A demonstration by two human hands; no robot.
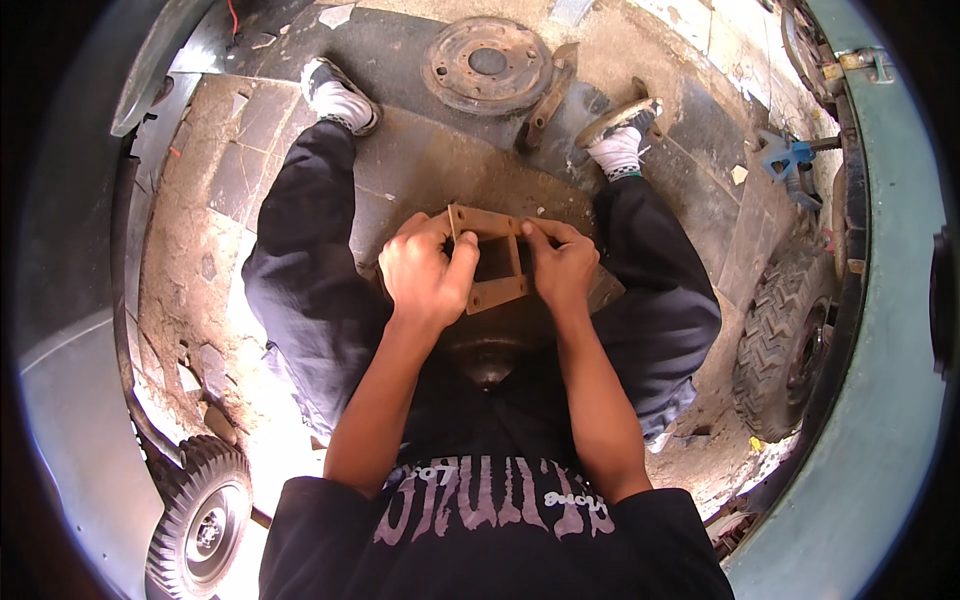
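I clamp both hands on the rusty square bracket [489, 262]: left hand [428, 272] at nine o'clock, right hand [560, 266] at three, equally near

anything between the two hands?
Yes: the rusty square bracket. In the head view the left hand grips its left edge and the right hand its right edge.

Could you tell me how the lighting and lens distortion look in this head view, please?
Head view: hard sunlight bleaches the ground by the small tyre; the rusty bracket, held in the left hand and right hand, sits in the person's shadow; fisheye bends edges near the dark rim.
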